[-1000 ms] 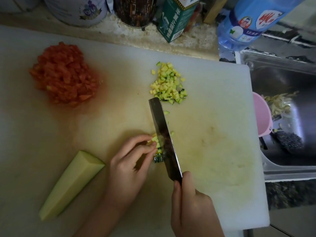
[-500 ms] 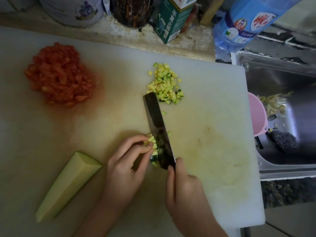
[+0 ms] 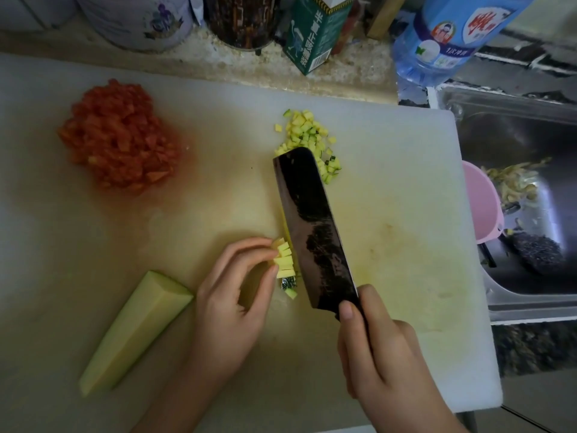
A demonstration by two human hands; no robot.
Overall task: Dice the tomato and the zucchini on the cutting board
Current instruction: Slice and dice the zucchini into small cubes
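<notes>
On the board (image 3: 406, 182) the tomato (image 3: 118, 135) lies diced in a wet heap at the far left, and the finished zucchini dice (image 3: 307, 132) lie at the far middle. The left grip (image 3: 231, 295) pinches a short bundle of strips (image 3: 284, 259) with its fingertips. The right grip (image 3: 384, 364) is closed around the handle of the knife (image 3: 315, 232), whose blade leans just beside the strips. The strips look firm but moist and loose, so I would press them together from the side, fingertips back from the edge. A wedge (image 3: 134, 329) waits uncut at the near left.
</notes>
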